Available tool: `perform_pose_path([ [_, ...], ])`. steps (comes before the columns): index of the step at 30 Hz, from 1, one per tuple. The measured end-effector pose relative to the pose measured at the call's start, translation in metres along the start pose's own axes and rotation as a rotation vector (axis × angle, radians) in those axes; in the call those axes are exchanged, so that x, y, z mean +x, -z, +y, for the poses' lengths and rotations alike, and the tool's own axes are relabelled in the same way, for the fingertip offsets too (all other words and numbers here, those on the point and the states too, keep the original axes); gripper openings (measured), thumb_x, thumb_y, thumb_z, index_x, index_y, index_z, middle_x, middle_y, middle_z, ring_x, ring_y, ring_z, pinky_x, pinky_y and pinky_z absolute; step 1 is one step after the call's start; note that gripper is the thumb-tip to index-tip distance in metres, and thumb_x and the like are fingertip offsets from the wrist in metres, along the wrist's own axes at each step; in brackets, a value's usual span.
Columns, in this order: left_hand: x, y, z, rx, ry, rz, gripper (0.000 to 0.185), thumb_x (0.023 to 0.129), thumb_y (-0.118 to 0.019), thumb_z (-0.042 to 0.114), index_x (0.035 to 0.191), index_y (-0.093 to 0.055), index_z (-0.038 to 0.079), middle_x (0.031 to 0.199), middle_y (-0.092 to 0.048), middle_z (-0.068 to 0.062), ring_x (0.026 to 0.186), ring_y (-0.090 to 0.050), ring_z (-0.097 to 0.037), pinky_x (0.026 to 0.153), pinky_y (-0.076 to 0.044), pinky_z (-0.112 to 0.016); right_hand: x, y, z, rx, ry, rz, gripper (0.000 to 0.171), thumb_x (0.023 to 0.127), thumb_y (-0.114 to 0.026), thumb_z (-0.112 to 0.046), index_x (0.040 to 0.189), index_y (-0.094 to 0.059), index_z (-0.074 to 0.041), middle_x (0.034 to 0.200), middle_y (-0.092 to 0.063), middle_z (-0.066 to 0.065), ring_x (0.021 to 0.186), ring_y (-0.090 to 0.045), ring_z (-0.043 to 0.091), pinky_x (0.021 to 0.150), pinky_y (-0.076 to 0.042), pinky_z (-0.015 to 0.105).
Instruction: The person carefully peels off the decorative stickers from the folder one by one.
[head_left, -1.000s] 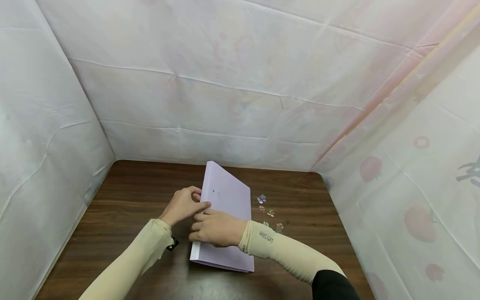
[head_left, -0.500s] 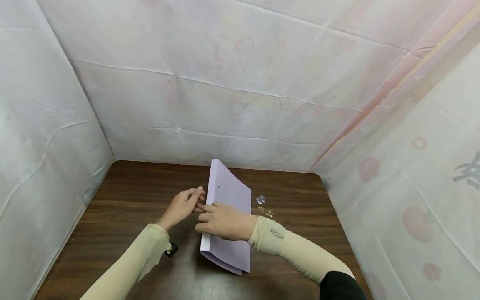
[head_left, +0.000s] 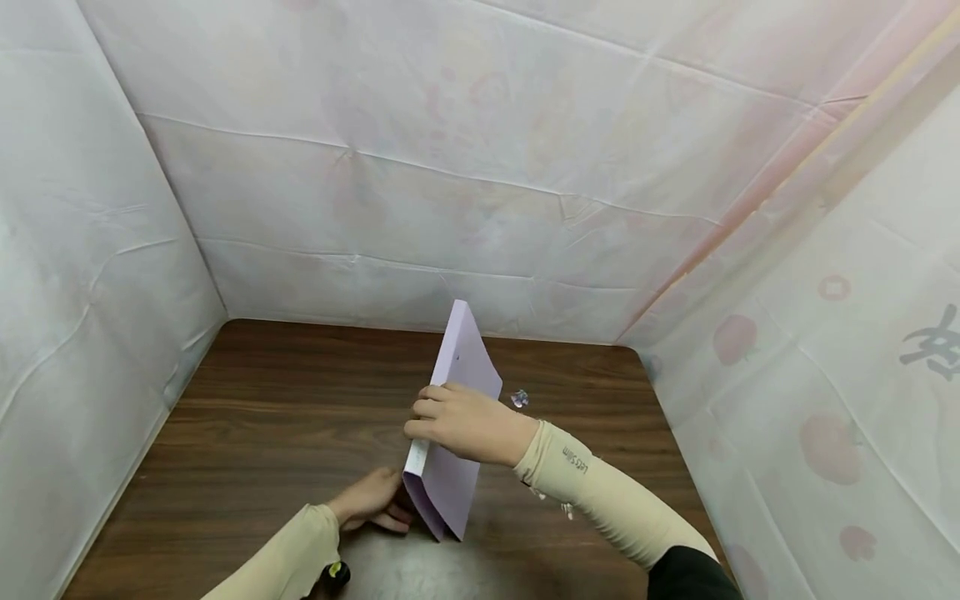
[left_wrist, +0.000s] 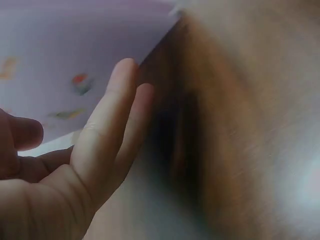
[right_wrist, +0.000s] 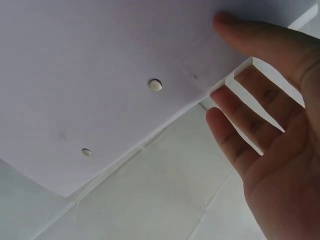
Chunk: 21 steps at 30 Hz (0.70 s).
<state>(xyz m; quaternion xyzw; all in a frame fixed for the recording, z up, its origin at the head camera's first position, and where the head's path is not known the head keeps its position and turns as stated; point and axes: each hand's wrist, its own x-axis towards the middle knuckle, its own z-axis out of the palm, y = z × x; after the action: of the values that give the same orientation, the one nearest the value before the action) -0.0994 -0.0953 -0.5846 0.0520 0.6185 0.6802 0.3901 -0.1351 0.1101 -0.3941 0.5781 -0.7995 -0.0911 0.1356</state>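
A lilac file folder (head_left: 450, 492) is raised off its flat side, spine up and tilted, its covers parting at the near end. My right hand (head_left: 468, 423) holds it across the spine. In the right wrist view the thumb (right_wrist: 265, 37) lies on one cover, near two round metal rivets, with the fingers on the spine's other side. My left hand (head_left: 371, 497) is low by the folder's near left corner. Its fingers (left_wrist: 107, 110) are extended in the left wrist view, overlapping a lilac surface (left_wrist: 40, 45) with small blurred coloured spots.
A small shiny, bluish piece (head_left: 520, 398) lies on the dark wooden table (head_left: 300, 392) right of the folder. More small pieces (head_left: 567, 510) show at the edge of my right sleeve. Pale patterned sheets (head_left: 420, 208) enclose the table's back and sides.
The folder has been tipped up onto a steeper slant and shifted right with my right hand. My left hand has left the spine's middle and dropped toward the near corner.
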Motion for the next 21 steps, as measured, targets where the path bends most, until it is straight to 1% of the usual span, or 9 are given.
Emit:
perform_pose_path([
  [2,-0.001,-0.004,-0.006,-0.016,0.018,-0.012,0.047,0.11,-0.033,0.029,0.13,-0.046,-0.012,0.098,-0.059,-0.025,0.082,-0.066,-0.037,0.073,-0.058,-0.05,-0.002,0.001,0.003,0.038,-0.008,0.034,0.013,0.094,-0.068,-0.013,0.104,-0.065,-0.022,0.109,-0.063,-0.009,0.109,-0.055,0.014,0.093,-0.044,0.026],
  [4,-0.001,-0.007,-0.008,-0.024,0.031,-0.019,0.045,0.11,-0.036,0.03,0.128,-0.047,-0.01,0.096,-0.061,-0.024,0.081,-0.067,-0.035,0.073,-0.058,-0.049,-0.004,0.004,0.005,0.076,-0.017,0.067,0.013,0.095,-0.069,-0.012,0.104,-0.065,-0.02,0.111,-0.063,-0.008,0.111,-0.055,0.014,0.096,-0.043,0.025],
  [8,-0.002,-0.008,-0.009,-0.038,0.05,-0.03,0.047,0.107,-0.047,0.033,0.127,-0.048,-0.009,0.092,-0.065,-0.023,0.081,-0.069,-0.033,0.073,-0.058,-0.048,-0.008,0.007,0.007,0.112,-0.031,0.119,0.017,0.094,-0.072,-0.014,0.109,-0.065,-0.019,0.113,-0.062,-0.006,0.114,-0.054,0.014,0.1,-0.041,0.023],
  [11,-0.004,-0.006,-0.009,-0.06,0.074,-0.044,0.048,0.104,-0.051,0.036,0.124,-0.052,-0.008,0.094,-0.066,-0.023,0.085,-0.069,-0.035,0.075,-0.058,-0.047,-0.012,0.008,0.009,0.125,-0.039,0.167,0.021,0.093,-0.073,-0.012,0.112,-0.066,-0.018,0.114,-0.062,-0.004,0.114,-0.054,0.015,0.1,-0.041,0.024],
  [15,-0.004,0.002,-0.009,-0.096,0.094,-0.047,0.049,0.103,-0.049,0.038,0.122,-0.055,-0.006,0.1,-0.067,-0.021,0.091,-0.069,-0.036,0.078,-0.057,-0.048,-0.019,0.005,0.011,0.131,-0.046,0.243,0.026,0.089,-0.073,-0.006,0.112,-0.067,-0.016,0.114,-0.062,-0.003,0.115,-0.054,0.017,0.104,-0.038,0.025],
  [18,-0.006,0.008,-0.008,-0.107,0.102,-0.044,0.058,0.104,-0.048,0.046,0.127,-0.053,-0.007,0.106,-0.068,-0.023,0.095,-0.069,-0.037,0.078,-0.057,-0.049,-0.024,0.005,0.011,0.125,-0.049,0.288,0.027,0.088,-0.072,-0.003,0.112,-0.067,-0.015,0.116,-0.063,-0.003,0.117,-0.055,0.018,0.108,-0.034,0.025],
  [21,-0.008,0.011,-0.008,-0.112,0.118,-0.051,0.068,0.102,-0.047,0.052,0.129,-0.053,-0.01,0.111,-0.068,-0.025,0.098,-0.069,-0.036,0.079,-0.057,-0.049,-0.027,0.005,0.011,0.131,-0.051,0.319,0.025,0.09,-0.072,-0.004,0.113,-0.066,-0.013,0.117,-0.063,0.0,0.119,-0.054,0.02,0.111,-0.03,0.026],
])
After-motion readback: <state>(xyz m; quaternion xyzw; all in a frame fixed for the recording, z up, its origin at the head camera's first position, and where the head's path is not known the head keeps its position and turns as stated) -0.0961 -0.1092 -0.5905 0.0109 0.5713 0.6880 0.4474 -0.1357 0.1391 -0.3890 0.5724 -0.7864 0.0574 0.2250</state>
